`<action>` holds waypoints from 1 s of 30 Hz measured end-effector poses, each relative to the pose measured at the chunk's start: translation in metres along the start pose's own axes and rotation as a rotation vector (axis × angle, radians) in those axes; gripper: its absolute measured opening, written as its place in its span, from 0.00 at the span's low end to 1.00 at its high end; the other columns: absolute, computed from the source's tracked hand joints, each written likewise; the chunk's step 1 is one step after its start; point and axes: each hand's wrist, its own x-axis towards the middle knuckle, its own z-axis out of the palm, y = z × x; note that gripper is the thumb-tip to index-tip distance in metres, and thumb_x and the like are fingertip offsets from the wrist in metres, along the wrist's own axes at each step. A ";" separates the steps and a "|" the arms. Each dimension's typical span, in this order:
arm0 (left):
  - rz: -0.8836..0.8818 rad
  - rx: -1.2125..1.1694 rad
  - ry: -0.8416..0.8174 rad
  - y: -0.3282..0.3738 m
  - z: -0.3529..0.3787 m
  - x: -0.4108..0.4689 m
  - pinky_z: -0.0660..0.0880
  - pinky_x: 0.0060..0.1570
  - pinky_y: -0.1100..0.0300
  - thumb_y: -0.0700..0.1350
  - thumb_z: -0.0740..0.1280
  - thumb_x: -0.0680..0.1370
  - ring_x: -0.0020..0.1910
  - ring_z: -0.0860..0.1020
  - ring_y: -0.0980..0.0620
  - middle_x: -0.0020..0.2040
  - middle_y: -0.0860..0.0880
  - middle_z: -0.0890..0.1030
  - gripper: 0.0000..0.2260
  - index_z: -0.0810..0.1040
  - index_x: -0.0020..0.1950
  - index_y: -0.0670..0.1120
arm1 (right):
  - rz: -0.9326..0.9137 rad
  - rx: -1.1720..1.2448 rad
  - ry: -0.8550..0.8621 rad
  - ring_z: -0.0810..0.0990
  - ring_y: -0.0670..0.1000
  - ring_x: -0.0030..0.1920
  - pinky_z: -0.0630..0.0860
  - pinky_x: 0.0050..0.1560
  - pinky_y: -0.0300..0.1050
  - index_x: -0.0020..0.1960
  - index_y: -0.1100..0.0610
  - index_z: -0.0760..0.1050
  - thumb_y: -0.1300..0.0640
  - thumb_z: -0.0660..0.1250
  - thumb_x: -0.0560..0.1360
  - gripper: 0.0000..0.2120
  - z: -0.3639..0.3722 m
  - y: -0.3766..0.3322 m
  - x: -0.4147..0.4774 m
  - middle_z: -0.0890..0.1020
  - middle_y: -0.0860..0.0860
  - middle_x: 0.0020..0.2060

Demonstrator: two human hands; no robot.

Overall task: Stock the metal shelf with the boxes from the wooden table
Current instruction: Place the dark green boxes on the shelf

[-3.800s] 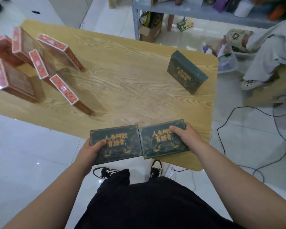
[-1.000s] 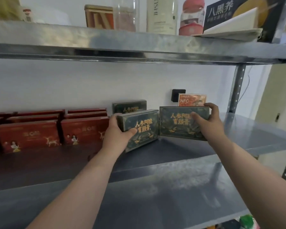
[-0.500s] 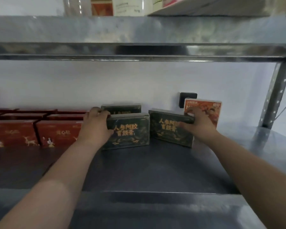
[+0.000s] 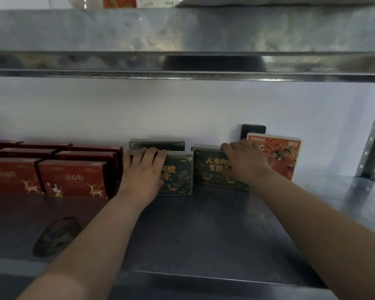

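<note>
Left grip [image 4: 143,172] is clasping the left green box [image 4: 179,180], right grip [image 4: 245,163] the right green box [image 4: 211,169] — squaring both label-forward on the shelf [image 4: 204,234].

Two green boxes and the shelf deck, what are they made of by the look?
Left green box and right green box: probably cardboard in clear glossy wrap; pale sheen along top edges. Shelf deck: sheet metal, likely galvanized steel; mottled grey, dull reflections.

Rear green box [image 4: 156,144] mostly behind front green box [image 4: 179,177]
</note>
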 end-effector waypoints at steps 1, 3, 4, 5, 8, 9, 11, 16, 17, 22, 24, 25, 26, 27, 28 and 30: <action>-0.001 -0.007 0.015 0.000 0.003 0.000 0.62 0.67 0.29 0.48 0.80 0.64 0.67 0.71 0.36 0.67 0.42 0.73 0.39 0.70 0.73 0.46 | 0.012 0.018 -0.001 0.71 0.60 0.65 0.70 0.63 0.59 0.71 0.53 0.63 0.39 0.71 0.73 0.34 0.004 -0.001 0.004 0.76 0.54 0.63; -0.013 -0.025 0.034 0.000 0.006 -0.001 0.59 0.67 0.28 0.47 0.80 0.64 0.69 0.70 0.36 0.67 0.42 0.73 0.39 0.70 0.73 0.46 | 0.023 0.043 0.012 0.72 0.60 0.66 0.70 0.63 0.58 0.72 0.54 0.64 0.45 0.72 0.74 0.33 0.011 -0.003 0.011 0.75 0.56 0.65; -0.022 -0.032 0.036 0.000 0.007 -0.001 0.58 0.68 0.27 0.47 0.79 0.65 0.70 0.69 0.36 0.68 0.42 0.72 0.38 0.69 0.73 0.46 | 0.025 0.048 0.023 0.72 0.61 0.66 0.70 0.64 0.58 0.73 0.55 0.63 0.47 0.71 0.75 0.32 0.015 -0.004 0.014 0.74 0.57 0.66; -0.030 -0.036 0.036 -0.001 0.008 -0.001 0.56 0.68 0.26 0.47 0.79 0.65 0.70 0.68 0.36 0.69 0.42 0.72 0.38 0.69 0.73 0.46 | 0.027 0.050 0.031 0.71 0.61 0.67 0.69 0.65 0.58 0.74 0.56 0.63 0.49 0.71 0.75 0.32 0.019 -0.005 0.017 0.73 0.58 0.66; -0.056 -0.043 0.024 -0.003 0.009 -0.001 0.53 0.68 0.25 0.48 0.78 0.67 0.73 0.66 0.37 0.70 0.43 0.70 0.38 0.67 0.74 0.48 | 0.023 0.069 0.039 0.69 0.62 0.71 0.63 0.72 0.61 0.76 0.57 0.60 0.50 0.70 0.76 0.34 0.026 -0.009 0.026 0.71 0.58 0.70; -0.062 -0.047 0.023 -0.004 0.009 -0.002 0.53 0.68 0.25 0.47 0.79 0.67 0.73 0.66 0.37 0.70 0.43 0.70 0.38 0.67 0.75 0.48 | 0.019 0.079 0.040 0.68 0.62 0.72 0.62 0.73 0.62 0.77 0.57 0.59 0.50 0.70 0.76 0.35 0.027 -0.011 0.029 0.70 0.58 0.71; -0.071 -0.052 0.024 -0.006 0.010 -0.002 0.53 0.68 0.25 0.47 0.79 0.66 0.73 0.66 0.35 0.70 0.43 0.71 0.39 0.68 0.74 0.48 | 0.013 0.089 0.045 0.66 0.61 0.74 0.59 0.75 0.63 0.78 0.58 0.58 0.49 0.70 0.76 0.36 0.030 -0.014 0.033 0.69 0.58 0.72; -0.085 -0.054 0.024 -0.007 0.012 -0.002 0.53 0.68 0.23 0.46 0.80 0.66 0.73 0.65 0.34 0.70 0.43 0.70 0.39 0.67 0.74 0.47 | 0.024 0.117 0.080 0.60 0.60 0.77 0.54 0.77 0.63 0.79 0.57 0.55 0.48 0.69 0.77 0.38 0.037 -0.014 0.033 0.65 0.56 0.75; -0.086 -0.054 0.024 -0.008 0.012 -0.002 0.53 0.68 0.23 0.46 0.80 0.66 0.73 0.64 0.34 0.70 0.43 0.70 0.39 0.67 0.74 0.47 | 0.027 0.121 0.083 0.59 0.60 0.77 0.53 0.77 0.63 0.79 0.57 0.55 0.48 0.69 0.77 0.38 0.038 -0.013 0.033 0.65 0.56 0.76; -0.088 -0.048 0.010 -0.007 0.013 -0.003 0.51 0.69 0.24 0.45 0.78 0.68 0.74 0.62 0.34 0.72 0.43 0.68 0.40 0.64 0.76 0.47 | 0.051 0.150 0.080 0.56 0.62 0.78 0.51 0.78 0.62 0.81 0.55 0.52 0.48 0.67 0.78 0.38 0.039 -0.011 0.032 0.61 0.55 0.78; -0.088 -0.042 -0.008 -0.007 0.013 -0.002 0.50 0.69 0.24 0.45 0.78 0.69 0.75 0.61 0.34 0.73 0.43 0.67 0.40 0.63 0.77 0.46 | 0.049 0.144 0.085 0.56 0.62 0.78 0.51 0.78 0.63 0.81 0.54 0.51 0.49 0.67 0.78 0.38 0.041 -0.012 0.030 0.61 0.56 0.78; -0.088 -0.041 -0.014 -0.007 0.014 -0.002 0.50 0.70 0.25 0.45 0.77 0.69 0.75 0.61 0.35 0.73 0.42 0.67 0.40 0.63 0.77 0.46 | 0.046 0.138 0.088 0.57 0.63 0.78 0.52 0.78 0.63 0.81 0.54 0.51 0.49 0.67 0.78 0.38 0.042 -0.012 0.029 0.60 0.58 0.78; -0.089 -0.043 -0.016 -0.007 0.014 -0.003 0.51 0.70 0.25 0.45 0.77 0.69 0.75 0.61 0.35 0.73 0.43 0.67 0.40 0.63 0.77 0.46 | 0.045 0.132 0.088 0.57 0.63 0.78 0.52 0.78 0.64 0.81 0.54 0.51 0.50 0.67 0.78 0.38 0.042 -0.012 0.028 0.60 0.59 0.77; -0.090 -0.044 -0.013 -0.007 0.015 -0.003 0.51 0.70 0.25 0.46 0.77 0.69 0.75 0.61 0.35 0.73 0.43 0.67 0.40 0.63 0.77 0.46 | 0.047 0.125 0.084 0.57 0.64 0.77 0.51 0.78 0.64 0.81 0.54 0.51 0.50 0.67 0.78 0.38 0.043 -0.012 0.028 0.61 0.61 0.77; -0.091 -0.045 -0.004 -0.007 0.015 -0.004 0.51 0.70 0.25 0.46 0.78 0.69 0.74 0.62 0.35 0.72 0.43 0.67 0.40 0.63 0.77 0.46 | 0.047 0.116 0.082 0.57 0.64 0.77 0.52 0.78 0.65 0.81 0.53 0.51 0.51 0.68 0.78 0.38 0.043 -0.011 0.027 0.62 0.61 0.76; -0.100 -0.037 0.009 -0.007 0.014 -0.006 0.51 0.69 0.25 0.46 0.77 0.68 0.74 0.62 0.36 0.72 0.43 0.67 0.39 0.64 0.76 0.47 | 0.042 0.098 0.082 0.58 0.64 0.77 0.52 0.77 0.65 0.81 0.53 0.51 0.52 0.67 0.77 0.38 0.045 -0.011 0.027 0.64 0.61 0.74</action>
